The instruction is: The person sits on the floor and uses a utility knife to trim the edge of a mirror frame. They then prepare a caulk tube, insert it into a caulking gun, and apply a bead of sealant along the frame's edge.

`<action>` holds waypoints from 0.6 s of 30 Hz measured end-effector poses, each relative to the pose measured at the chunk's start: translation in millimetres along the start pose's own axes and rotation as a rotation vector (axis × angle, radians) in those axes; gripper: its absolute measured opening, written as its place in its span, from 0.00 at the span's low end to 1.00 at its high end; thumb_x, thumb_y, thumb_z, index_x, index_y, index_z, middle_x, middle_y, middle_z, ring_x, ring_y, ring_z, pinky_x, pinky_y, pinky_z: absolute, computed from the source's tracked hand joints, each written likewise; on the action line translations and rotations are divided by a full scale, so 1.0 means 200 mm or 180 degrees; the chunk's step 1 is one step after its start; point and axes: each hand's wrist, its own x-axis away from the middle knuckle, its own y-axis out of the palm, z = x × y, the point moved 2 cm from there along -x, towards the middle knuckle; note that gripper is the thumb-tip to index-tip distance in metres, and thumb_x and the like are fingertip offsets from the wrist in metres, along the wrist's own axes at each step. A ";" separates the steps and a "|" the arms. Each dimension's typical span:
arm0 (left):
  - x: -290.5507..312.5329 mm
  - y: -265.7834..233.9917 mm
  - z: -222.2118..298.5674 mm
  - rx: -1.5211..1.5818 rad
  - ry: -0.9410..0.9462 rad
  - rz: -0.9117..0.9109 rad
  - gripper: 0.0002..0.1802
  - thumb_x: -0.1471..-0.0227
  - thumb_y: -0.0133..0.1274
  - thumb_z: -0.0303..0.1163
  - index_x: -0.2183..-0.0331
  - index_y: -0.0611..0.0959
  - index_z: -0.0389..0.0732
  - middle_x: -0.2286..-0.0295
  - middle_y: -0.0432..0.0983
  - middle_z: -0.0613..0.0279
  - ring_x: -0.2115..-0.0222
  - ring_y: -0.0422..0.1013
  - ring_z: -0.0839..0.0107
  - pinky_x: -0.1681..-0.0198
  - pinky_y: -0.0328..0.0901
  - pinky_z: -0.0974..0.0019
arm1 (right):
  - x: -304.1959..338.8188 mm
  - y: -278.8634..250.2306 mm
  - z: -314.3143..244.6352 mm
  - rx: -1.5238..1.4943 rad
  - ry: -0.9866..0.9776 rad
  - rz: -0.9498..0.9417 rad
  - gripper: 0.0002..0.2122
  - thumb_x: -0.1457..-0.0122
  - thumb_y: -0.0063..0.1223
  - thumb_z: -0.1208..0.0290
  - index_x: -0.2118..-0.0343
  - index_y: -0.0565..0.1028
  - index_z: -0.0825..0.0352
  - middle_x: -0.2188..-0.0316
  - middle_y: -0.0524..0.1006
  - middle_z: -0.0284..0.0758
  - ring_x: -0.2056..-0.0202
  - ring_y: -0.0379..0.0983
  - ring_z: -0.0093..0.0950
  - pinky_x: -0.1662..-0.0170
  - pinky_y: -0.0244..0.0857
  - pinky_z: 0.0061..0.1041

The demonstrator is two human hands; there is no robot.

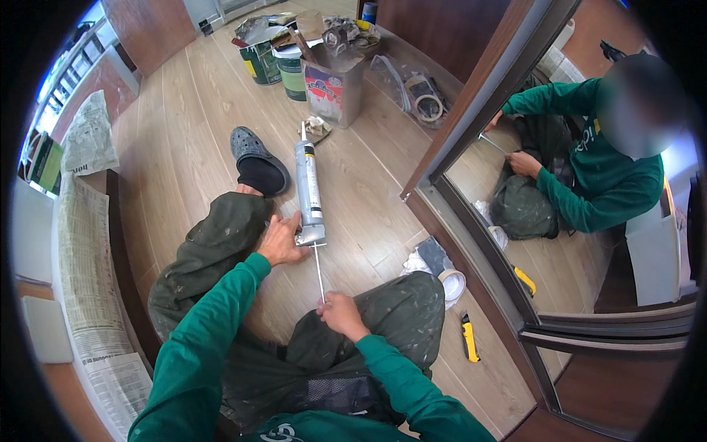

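A caulking gun (310, 233) with a grey sealant cartridge (308, 184) loaded in it lies along the floor between my legs, its pale nozzle pointing away from me. My left hand (282, 241) is closed around the back end of the gun by the handle, which is mostly hidden. The thin metal plunger rod (319, 272) sticks out of the back toward me. Its end is between the closed fingers of my right hand (343, 315), beside my bent right knee.
Paint cans (292, 77) and a dirty square tin (333, 92) stand ahead. A yellow utility knife (470, 337) and a tape roll (452, 283) lie right. Newspaper (87, 272) covers a ledge at left. A mirrored door (530, 191) on the right reflects me.
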 end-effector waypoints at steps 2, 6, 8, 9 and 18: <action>-0.02 0.01 -0.05 -0.0060 0.0086 -0.0095 0.50 0.70 0.67 0.44 0.46 0.69 0.28 0.66 0.80 0.46 0.63 0.74 0.50 0.52 0.58 0.58 | -0.04 0.05 -0.01 0.0088 0.0122 -0.0046 0.08 0.46 0.56 0.70 0.69 0.80 0.70 0.68 0.79 0.51 0.63 0.76 0.51 0.58 0.69 0.46; -0.02 0.03 -0.12 -0.0207 0.0219 -0.0215 0.53 0.71 0.66 0.44 0.45 0.68 0.24 0.66 0.79 0.45 0.63 0.74 0.50 0.51 0.59 0.56 | -0.07 0.12 -0.08 0.0915 -0.0291 0.0072 0.10 0.47 0.59 0.67 0.69 0.80 0.70 0.67 0.79 0.50 0.63 0.76 0.50 0.57 0.69 0.46; -0.01 0.05 -0.14 -0.0237 0.0314 -0.0144 0.52 0.71 0.66 0.43 0.45 0.68 0.25 0.66 0.79 0.45 0.63 0.73 0.50 0.51 0.59 0.56 | -0.07 0.12 -0.10 0.1161 -0.0287 0.0039 0.10 0.47 0.61 0.66 0.69 0.81 0.70 0.67 0.79 0.50 0.63 0.77 0.50 0.56 0.69 0.46; 0.00 0.06 -0.14 -0.0225 0.0282 -0.0155 0.52 0.71 0.66 0.43 0.45 0.68 0.25 0.67 0.79 0.45 0.63 0.73 0.50 0.51 0.59 0.56 | -0.06 0.11 -0.11 0.1107 -0.0213 0.0016 0.11 0.47 0.61 0.65 0.69 0.81 0.70 0.67 0.80 0.50 0.62 0.77 0.50 0.56 0.70 0.46; 0.01 0.06 -0.15 -0.0223 0.0106 -0.0302 0.54 0.71 0.67 0.45 0.43 0.67 0.29 0.62 0.78 0.47 0.58 0.71 0.52 0.50 0.58 0.55 | -0.03 -0.04 -0.15 0.0561 0.0169 0.0293 0.11 0.47 0.61 0.65 0.67 0.82 0.68 0.68 0.81 0.49 0.63 0.78 0.48 0.57 0.71 0.42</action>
